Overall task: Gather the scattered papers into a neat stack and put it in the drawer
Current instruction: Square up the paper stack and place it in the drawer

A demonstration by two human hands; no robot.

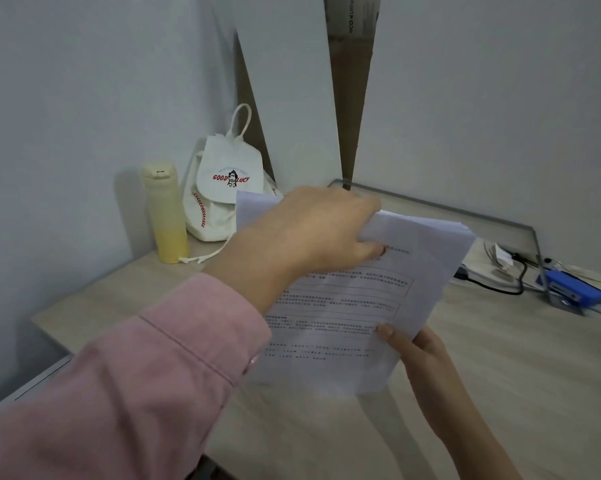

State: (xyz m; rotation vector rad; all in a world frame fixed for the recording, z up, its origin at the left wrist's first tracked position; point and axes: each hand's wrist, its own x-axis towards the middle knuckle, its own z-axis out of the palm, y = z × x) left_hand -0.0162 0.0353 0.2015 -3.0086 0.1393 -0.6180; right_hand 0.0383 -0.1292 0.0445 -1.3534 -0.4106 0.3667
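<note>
Left hand (313, 233), reaching from a pink sleeve (136, 375), curls its fingers over the far edge of the papers (344, 306), with the thumb on the printed side. Right hand (416, 351) pinches the near right edge. The stack is held tilted over the middle of the desk (500, 375). I judge the squaring step is in hand; next the edges need an even tap, then the drawer, which is not visible.

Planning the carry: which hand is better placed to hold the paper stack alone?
Left, probably. The left hand grips the top edge of the paper stack, thumb on its front; the right hand only pinches the lower right corner.
</note>
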